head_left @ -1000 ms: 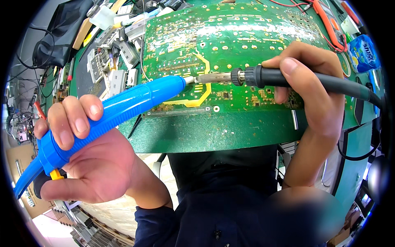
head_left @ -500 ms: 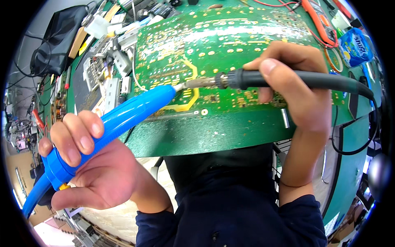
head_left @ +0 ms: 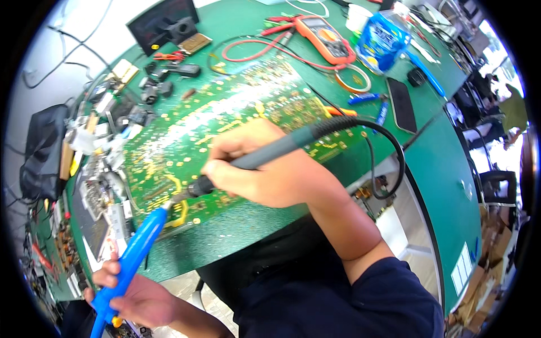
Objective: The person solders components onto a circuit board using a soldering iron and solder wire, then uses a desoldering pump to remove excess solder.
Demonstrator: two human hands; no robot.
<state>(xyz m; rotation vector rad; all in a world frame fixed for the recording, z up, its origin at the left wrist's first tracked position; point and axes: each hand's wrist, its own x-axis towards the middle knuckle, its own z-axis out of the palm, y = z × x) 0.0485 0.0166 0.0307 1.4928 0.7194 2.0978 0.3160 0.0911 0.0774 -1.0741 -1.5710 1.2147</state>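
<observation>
My left hand (head_left: pixel 147 301) is wrapped round a long blue solder sucker (head_left: pixel 135 256) with a yellow button near its rear end. In my right hand (head_left: pixel 265 174) is a soldering iron (head_left: pixel 279 147), held like a pen, with a thick black cable trailing off to the right. The iron's metal tip and the sucker's nozzle meet over the lower left of a large green circuit board (head_left: pixel 307 93), beside a yellow outlined patch. Whether both tips touch the board I cannot tell. The board lies flat on a green mat.
Behind the board lies an orange multimeter (head_left: pixel 326 38) with red and black leads. A blue pouch (head_left: pixel 383 42), a ring of wire (head_left: pixel 354 79) and a dark phone (head_left: pixel 401 104) are at the right. Metal parts (head_left: pixel 101 186) crowd the left side, near a black bag (head_left: pixel 42 149).
The view has turned toward the right, showing more of the bench's right side. Both tools now appear lower and further left in the picture, their tips still together over the same yellow-outlined area.
</observation>
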